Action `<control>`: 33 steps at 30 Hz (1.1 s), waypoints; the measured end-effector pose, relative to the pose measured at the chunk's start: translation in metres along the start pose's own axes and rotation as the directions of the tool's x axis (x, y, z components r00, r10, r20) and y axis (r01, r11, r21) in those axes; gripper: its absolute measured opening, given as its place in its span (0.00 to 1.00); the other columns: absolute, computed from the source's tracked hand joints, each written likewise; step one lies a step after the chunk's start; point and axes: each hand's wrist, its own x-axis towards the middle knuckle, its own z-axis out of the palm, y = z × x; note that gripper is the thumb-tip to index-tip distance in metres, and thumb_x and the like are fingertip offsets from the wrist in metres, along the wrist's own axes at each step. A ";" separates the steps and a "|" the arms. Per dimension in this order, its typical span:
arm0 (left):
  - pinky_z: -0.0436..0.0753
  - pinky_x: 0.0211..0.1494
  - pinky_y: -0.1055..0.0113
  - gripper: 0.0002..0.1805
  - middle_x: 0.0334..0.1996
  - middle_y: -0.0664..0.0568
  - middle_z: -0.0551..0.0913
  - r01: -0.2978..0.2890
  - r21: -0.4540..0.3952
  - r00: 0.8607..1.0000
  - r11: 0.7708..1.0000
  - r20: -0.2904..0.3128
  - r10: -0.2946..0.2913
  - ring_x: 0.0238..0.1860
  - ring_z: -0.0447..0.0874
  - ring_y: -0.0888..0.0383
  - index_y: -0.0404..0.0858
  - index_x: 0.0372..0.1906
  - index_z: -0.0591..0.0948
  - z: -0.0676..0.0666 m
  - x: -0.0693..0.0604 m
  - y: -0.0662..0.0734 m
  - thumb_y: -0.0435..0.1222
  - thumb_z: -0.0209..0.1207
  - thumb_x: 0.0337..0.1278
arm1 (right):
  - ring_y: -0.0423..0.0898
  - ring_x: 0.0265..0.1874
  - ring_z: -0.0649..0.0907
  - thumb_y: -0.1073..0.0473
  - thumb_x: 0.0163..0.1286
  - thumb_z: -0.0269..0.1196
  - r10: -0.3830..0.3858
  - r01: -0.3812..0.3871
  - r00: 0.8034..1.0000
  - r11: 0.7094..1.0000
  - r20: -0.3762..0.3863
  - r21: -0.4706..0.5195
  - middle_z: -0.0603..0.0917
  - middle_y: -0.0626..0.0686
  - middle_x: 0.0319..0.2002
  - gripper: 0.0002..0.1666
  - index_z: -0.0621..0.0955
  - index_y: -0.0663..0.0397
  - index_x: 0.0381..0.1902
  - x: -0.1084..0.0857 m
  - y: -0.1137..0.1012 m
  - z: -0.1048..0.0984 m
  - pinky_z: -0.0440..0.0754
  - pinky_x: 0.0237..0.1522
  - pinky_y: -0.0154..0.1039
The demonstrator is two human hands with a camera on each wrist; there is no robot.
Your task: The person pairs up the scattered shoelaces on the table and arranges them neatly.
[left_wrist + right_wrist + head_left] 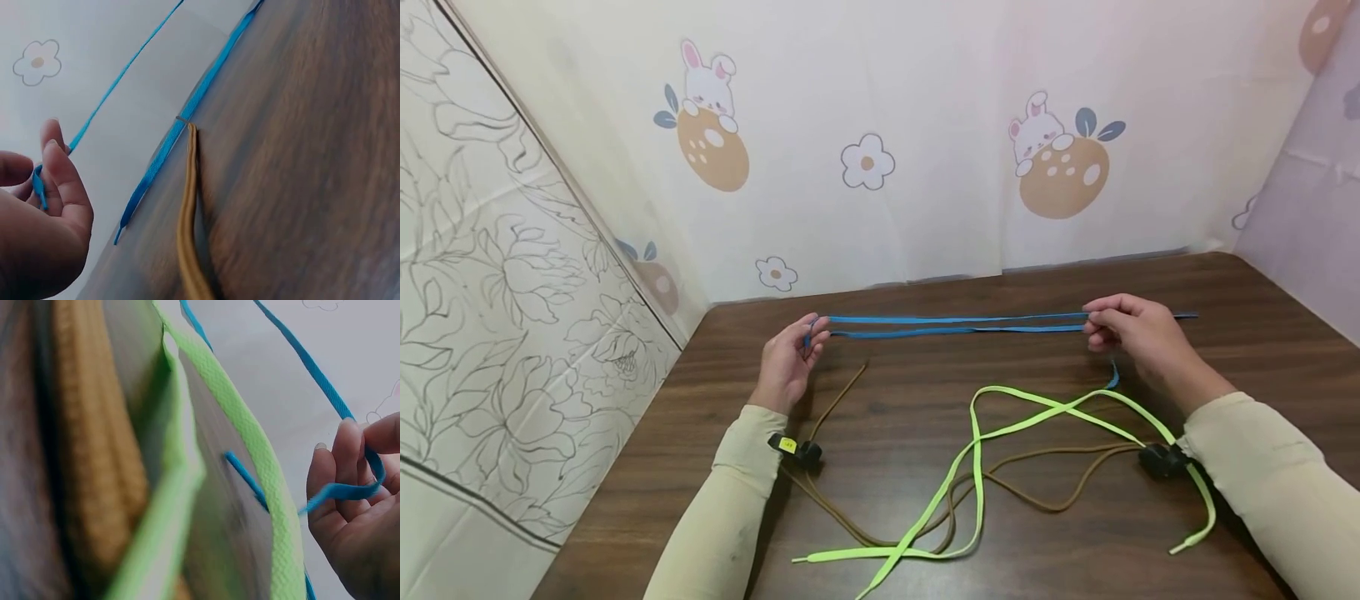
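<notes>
My left hand (784, 367) pinches a blue flat shoelace (910, 333) near one end, and its short tip shows among the fingers in the left wrist view. My right hand (1142, 337) pinches the same lace between thumb and fingers. The lace runs nearly straight between the hands, above the table. In the right wrist view its free end (328, 492) loops out of the palm and hangs down. A second blue shoelace (167, 140) lies along the table's far side, behind the held one; part of it is hidden by my right hand in the head view.
A neon green shoelace (934, 504) and a brown cord-like shoelace (1045, 454) lie crossed on the brown wooden table (880, 433). Parts pass under my forearms and the black wrist cameras. A patterned wall (925, 208) borders the table's back edge.
</notes>
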 end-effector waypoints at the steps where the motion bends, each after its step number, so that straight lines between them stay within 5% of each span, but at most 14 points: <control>1: 0.79 0.36 0.74 0.19 0.42 0.50 0.89 0.009 0.004 1.000 1.000 -0.006 -0.009 0.32 0.87 0.62 0.31 0.66 0.74 -0.001 0.000 0.000 0.30 0.48 0.75 | 0.42 0.25 0.84 0.56 0.77 0.59 0.004 -0.004 1.000 1.000 0.006 0.009 0.85 0.48 0.30 0.14 0.80 0.63 0.49 0.000 0.000 -0.001 0.85 0.32 0.36; 13: 0.80 0.38 0.74 0.23 0.54 0.44 0.85 0.101 -0.023 0.994 0.995 -0.045 -0.102 0.38 0.87 0.61 0.30 0.69 0.68 -0.012 0.006 -0.005 0.33 0.50 0.76 | 0.42 0.24 0.84 0.56 0.76 0.59 0.031 -0.032 0.999 0.999 0.032 0.036 0.85 0.48 0.30 0.11 0.82 0.58 0.47 0.002 0.006 -0.007 0.85 0.33 0.36; 25: 0.81 0.40 0.72 0.11 0.58 0.38 0.81 0.101 -0.033 0.989 0.994 -0.106 -0.104 0.40 0.88 0.58 0.31 0.53 0.71 -0.013 0.008 -0.005 0.33 0.49 0.74 | 0.40 0.28 0.85 0.54 0.78 0.56 0.038 -0.037 0.999 0.997 0.019 -0.061 0.87 0.44 0.31 0.12 0.82 0.54 0.48 0.003 0.007 -0.009 0.85 0.33 0.35; 33: 0.82 0.47 0.69 0.18 0.66 0.33 0.72 0.095 -0.017 0.990 0.995 -0.105 -0.096 0.50 0.86 0.52 0.27 0.61 0.68 -0.015 0.008 -0.008 0.33 0.48 0.74 | 0.39 0.29 0.85 0.52 0.78 0.56 0.038 -0.042 0.999 0.991 -0.033 -0.126 0.86 0.43 0.32 0.14 0.82 0.54 0.49 0.003 0.008 -0.017 0.84 0.34 0.34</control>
